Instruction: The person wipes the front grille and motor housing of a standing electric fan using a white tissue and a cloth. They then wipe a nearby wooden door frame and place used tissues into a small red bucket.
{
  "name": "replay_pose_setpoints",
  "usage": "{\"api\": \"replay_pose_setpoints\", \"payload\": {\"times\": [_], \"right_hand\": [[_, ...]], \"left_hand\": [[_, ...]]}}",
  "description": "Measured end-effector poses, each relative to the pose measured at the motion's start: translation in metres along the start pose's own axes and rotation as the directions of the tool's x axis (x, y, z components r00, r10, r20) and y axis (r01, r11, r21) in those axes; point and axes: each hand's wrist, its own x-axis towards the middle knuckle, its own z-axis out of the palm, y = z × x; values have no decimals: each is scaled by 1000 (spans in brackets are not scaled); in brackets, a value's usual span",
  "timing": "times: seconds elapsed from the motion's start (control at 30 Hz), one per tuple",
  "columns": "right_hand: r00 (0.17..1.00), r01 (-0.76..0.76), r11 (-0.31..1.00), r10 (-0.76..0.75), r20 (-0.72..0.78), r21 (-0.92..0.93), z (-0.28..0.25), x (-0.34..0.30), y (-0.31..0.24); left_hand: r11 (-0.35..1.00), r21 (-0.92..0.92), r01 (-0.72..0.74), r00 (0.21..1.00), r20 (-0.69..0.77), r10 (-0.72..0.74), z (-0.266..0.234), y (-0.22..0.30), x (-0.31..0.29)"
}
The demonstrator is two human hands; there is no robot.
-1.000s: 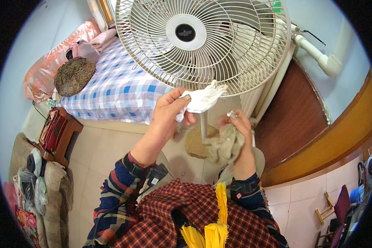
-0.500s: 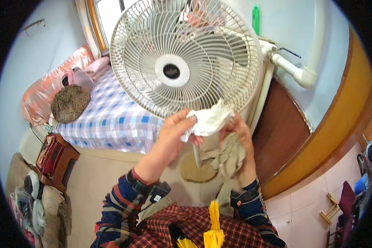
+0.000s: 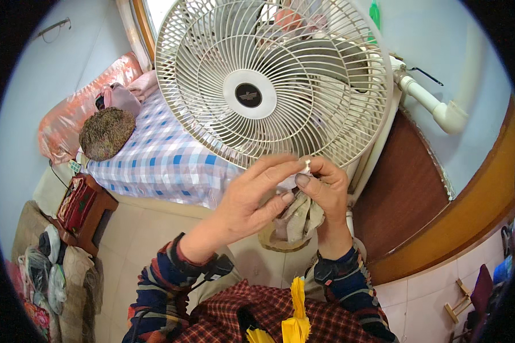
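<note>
White cloth [image 3: 287, 183]: located between the two hands, in front of the lower rim of the fan [image 3: 249, 94]. Only small portions are visible; the fingers cover the remainder. Right hand [image 3: 330, 194]: thumb and forefinger are clamped on the white cloth. Grey-green cloth [image 3: 301, 220]: crumpled, hanging below the white cloth at the right hand. Left hand [image 3: 249, 197]: fingers extended toward the white cloth, thumb below and apart from them — whether they grip it cannot be told.

Surroundings: the fan has a round, pale wire grille with a dark centre badge. Left of the fan: a bed [image 3: 166, 171] with a blue-and-white checked cover. Right: a white pipe [image 3: 429, 102] — elbow at its lower end — above a brown panel [image 3: 406, 166].
</note>
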Motion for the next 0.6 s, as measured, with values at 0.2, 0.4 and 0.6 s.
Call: {"api": "replay_pose_setpoints", "payload": {"times": [0.2, 0.4, 0.6], "right_hand": [[880, 261, 871, -392, -268, -415, -22, -23, -10], [835, 276, 870, -427, -346, -408, -85, -2, 11], [907, 119, 923, -251, -338, -366, -94, 14, 27]], "left_hand": [[958, -115, 262, 924, -258, -284, 1, -3, 14], [893, 438, -104, 875, -386, 291, -15, -25, 91], [829, 507, -237, 906, -192, 377, 30, -22, 118]]}}
